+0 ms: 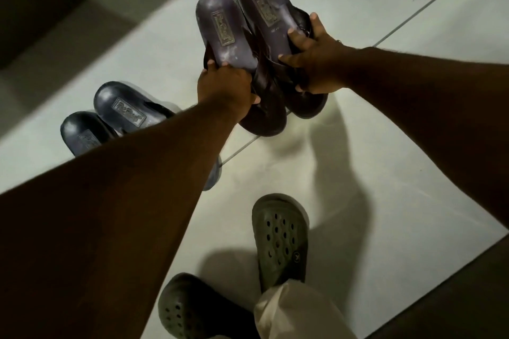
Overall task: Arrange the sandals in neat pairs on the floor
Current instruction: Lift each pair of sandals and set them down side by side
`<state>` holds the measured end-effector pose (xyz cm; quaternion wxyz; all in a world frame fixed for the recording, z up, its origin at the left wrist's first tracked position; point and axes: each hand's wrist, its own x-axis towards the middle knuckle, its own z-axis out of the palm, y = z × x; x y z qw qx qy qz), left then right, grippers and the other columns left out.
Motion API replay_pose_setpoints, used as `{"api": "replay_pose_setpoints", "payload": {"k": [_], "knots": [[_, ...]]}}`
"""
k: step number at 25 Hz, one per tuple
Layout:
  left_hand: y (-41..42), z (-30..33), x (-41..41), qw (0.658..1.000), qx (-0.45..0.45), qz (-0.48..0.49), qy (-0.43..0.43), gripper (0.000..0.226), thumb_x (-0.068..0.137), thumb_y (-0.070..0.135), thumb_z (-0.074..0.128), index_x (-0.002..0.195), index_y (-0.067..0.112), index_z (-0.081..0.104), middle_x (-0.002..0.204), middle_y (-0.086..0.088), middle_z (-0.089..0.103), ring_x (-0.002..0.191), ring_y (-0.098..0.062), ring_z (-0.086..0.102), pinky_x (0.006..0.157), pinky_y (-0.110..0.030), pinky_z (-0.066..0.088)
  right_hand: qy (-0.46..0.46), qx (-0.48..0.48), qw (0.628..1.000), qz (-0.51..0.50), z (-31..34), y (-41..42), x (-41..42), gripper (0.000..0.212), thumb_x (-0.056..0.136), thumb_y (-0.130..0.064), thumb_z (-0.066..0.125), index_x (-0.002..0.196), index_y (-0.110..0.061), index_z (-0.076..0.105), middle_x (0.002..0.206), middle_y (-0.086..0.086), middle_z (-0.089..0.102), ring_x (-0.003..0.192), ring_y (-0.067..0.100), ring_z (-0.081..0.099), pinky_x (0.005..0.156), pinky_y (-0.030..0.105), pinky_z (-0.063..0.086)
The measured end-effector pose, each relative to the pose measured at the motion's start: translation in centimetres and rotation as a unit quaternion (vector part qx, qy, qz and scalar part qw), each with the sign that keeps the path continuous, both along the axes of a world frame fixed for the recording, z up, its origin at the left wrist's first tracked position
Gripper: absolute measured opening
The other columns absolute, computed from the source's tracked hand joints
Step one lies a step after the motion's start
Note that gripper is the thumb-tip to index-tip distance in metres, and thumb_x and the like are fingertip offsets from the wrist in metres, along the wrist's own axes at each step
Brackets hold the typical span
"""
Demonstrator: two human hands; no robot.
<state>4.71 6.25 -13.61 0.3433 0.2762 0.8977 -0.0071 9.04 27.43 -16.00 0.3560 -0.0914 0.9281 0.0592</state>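
At the left of the frame I see two dark sandals (110, 118) side by side on the pale tiled floor (385, 173), partly hidden by the forearm; at centre my left hand (225, 85) grips one brown sandal (228, 36) at its middle, heel end beyond the fingers; just right, touching it, my right hand (316, 63) clasps the other brown sandal (267, 14); lower centre, two green clogs (281, 237) on the feet.

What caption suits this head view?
Both hands, left and right, set down brown sandals beside a dark pair.
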Motion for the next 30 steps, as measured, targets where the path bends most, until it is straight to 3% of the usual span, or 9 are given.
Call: {"api": "replay_pose_setpoints", "payload": {"k": [2,4,8,12,17,20,23,26,30], "knots": [[0.2,0.0,0.1,1.000,0.003,-0.004,0.005,0.062,0.082,0.053,0.060,0.132,0.018,0.051,0.141,-0.015,0.049,0.133,-0.041,0.039,0.105,-0.052,0.036,-0.003,0.004,1.000,0.017,0.2,-0.2,-0.3,0.080,0.086,-0.055,0.053,0.152,-0.028,0.016,0.162,0.022,0.003,0.147,0.046,-0.010,0.116,0.060,-0.014],[0.3,0.1,0.0,1.000,0.006,-0.006,-0.001,0.060,0.082,0.053,0.060,0.130,0.017,0.052,0.137,-0.015,0.053,0.129,-0.040,0.044,0.102,-0.050,0.039,-0.011,-0.003,1.000,0.016,0.4,-0.3,-0.4,0.080,0.083,-0.057,0.052,0.151,-0.030,0.019,0.162,0.020,0.007,0.148,0.044,-0.007,0.116,0.064,-0.006],[-1.1,0.9,-0.4,0.999,0.030,0.006,-0.027,0.064,0.079,0.057,0.059,0.129,0.019,0.051,0.133,-0.015,0.056,0.125,-0.038,0.048,0.099,-0.049,0.043,0.022,-0.079,0.993,-0.084,4.1,-1.6,0.0,0.077,0.078,-0.047,0.069,0.144,-0.029,0.033,0.161,0.016,0.014,0.146,0.049,-0.003,0.116,0.063,0.010],[-8.2,3.5,-0.6,0.997,0.058,0.042,0.008,0.082,0.079,0.060,0.058,0.145,0.017,0.033,0.154,-0.020,0.030,0.144,-0.042,0.022,0.114,-0.053,0.026,0.088,-0.154,0.982,-0.070,8.1,-6.5,0.7,0.077,0.078,-0.048,0.068,0.142,-0.016,0.039,0.154,0.021,0.031,0.145,0.049,0.013,0.114,0.061,0.024],[-21.1,5.2,2.2,0.990,-0.022,0.136,0.023,0.103,0.065,0.069,0.063,0.149,0.024,0.023,0.160,-0.013,0.020,0.146,-0.040,0.017,0.112,-0.059,0.026,0.014,-0.213,0.975,-0.059,7.8,-18.2,1.3,0.080,0.087,-0.040,0.062,0.152,-0.024,0.017,0.164,0.009,0.006,0.150,0.036,0.000,0.119,0.050,0.015],[-25.9,3.0,3.1,0.987,-0.071,0.139,-0.048,0.112,0.061,0.074,0.061,0.151,0.031,0.010,0.163,-0.010,0.006,0.147,-0.041,0.007,0.114,-0.060,0.022,-0.035,-0.197,0.979,-0.043,5.4,-23.7,0.7,0.091,0.084,-0.036,0.067,0.153,-0.027,0.008,0.164,0.007,-0.006,0.150,0.039,-0.004,0.114,0.058,0.023],[-27.3,-0.2,4.1,0.989,-0.036,0.118,-0.085,0.123,0.049,0.090,0.044,0.151,0.032,0.009,0.163,-0.010,0.009,0.147,-0.041,0.008,0.114,-0.060,0.023,-0.049,-0.168,0.984,-0.023,3.6,-26.2,0.4,0.098,0.080,-0.033,0.074,0.153,-0.023,0.009,0.162,0.009,-0.021,0.149,0.042,0.000,0.111,0.058,0.030],[-29.2,-1.4,5.1,0.984,-0.009,0.166,-0.057,0.104,0.072,0.071,0.054,0.153,0.025,0.010,0.163,-0.012,0.003,0.147,-0.043,0.000,0.118,-0.056,0.015,-0.069,-0.173,0.982,-0.024,2.8,-28.2,0.3,0.092,0.081,-0.032,0.072,0.152,-0.016,0.016,0.159,0.011,-0.027,0.149,0.041,0.000,0.116,0.053,0.027],[-33.6,-0.8,5.3,0.986,0.007,0.166,-0.031,0.095,0.079,0.064,0.054,0.153,0.022,0.012,0.163,-0.013,0.000,0.148,-0.042,-0.004,0.119,-0.054,0.011,-0.087,-0.171,0.981,-0.027,2.0,-32.3,0.7,0.088,0.085,-0.034,0.068,0.153,-0.018,0.015,0.159,0.010,-0.028,0.148,0.043,-0.009,0.119,0.049,0.019]]}}
